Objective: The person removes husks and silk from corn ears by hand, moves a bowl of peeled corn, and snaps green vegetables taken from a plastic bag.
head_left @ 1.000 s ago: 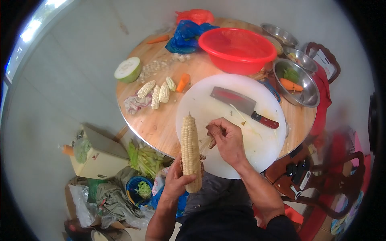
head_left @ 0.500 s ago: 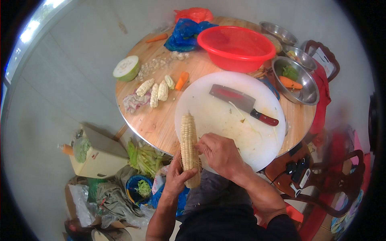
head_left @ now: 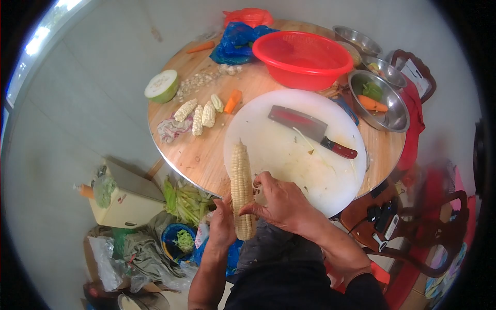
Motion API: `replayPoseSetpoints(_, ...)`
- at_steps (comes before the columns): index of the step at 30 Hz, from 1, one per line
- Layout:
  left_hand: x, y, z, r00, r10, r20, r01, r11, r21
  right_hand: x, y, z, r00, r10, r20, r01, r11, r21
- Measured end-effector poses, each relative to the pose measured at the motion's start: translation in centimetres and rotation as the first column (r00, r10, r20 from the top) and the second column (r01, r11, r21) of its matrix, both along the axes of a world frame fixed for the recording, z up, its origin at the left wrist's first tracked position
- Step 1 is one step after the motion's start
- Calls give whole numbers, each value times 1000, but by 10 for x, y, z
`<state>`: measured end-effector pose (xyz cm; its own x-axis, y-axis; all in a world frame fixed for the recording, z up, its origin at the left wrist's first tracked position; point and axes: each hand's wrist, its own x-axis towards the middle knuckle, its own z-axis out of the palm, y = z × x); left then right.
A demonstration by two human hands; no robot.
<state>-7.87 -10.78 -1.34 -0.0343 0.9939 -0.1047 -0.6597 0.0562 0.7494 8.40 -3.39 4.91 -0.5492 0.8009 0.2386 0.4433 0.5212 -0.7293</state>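
An ear of pale corn [head_left: 241, 191] stands nearly upright in front of me, over the near edge of the round white cutting board [head_left: 248, 111]. My left hand [head_left: 222, 227] supports it from the left, thumb up and fingers partly hidden behind the cob. My right hand [head_left: 289, 204] grips its lower part from the right, thumb across the front and index finger bent. Fine strands of silk show beside that finger. On the board lies a cleaver [head_left: 299, 123] with a dark red handle and a few scraps.
Short corn pieces [head_left: 197, 120], a carrot piece [head_left: 233, 101] and a cut green gourd [head_left: 162, 87] sit at the left. A red basin [head_left: 305, 77] and steel bowls [head_left: 395, 116] stand behind and right. Below are husks [head_left: 188, 201], a blue basket [head_left: 170, 240] and a wooden chair [head_left: 439, 227].
My left thumb has come off the front of the corn and points up. My right hand has opened from its pinch and moved its thumb across the cob.
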Motion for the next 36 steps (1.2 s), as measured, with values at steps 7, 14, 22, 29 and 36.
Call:
replayPoseSetpoints(7,-4,-1,-9,987,-71,-145,79,996,50,-5,18,-13,999,1,-33,-4,997,-76)
replayPoseSetpoints(14,-5,0,-2,995,-74,-72,76,997,24,8,24,-29,971,-120,-205,79,977,-200)
replayPoseSetpoints(22,0,1,-12,982,-77,-171,83,996,29,-14,21,-7,973,-182,-139,170,981,-93)
replayPoseSetpoints(29,-1,-2,-4,993,-101,58,102,995,-6,-3,34,-35,950,-287,-123,276,956,-97)
replayPoseSetpoints(36,1,1,-6,995,-96,35,98,995,-37,-13,26,-14,941,-241,-239,218,969,-121)
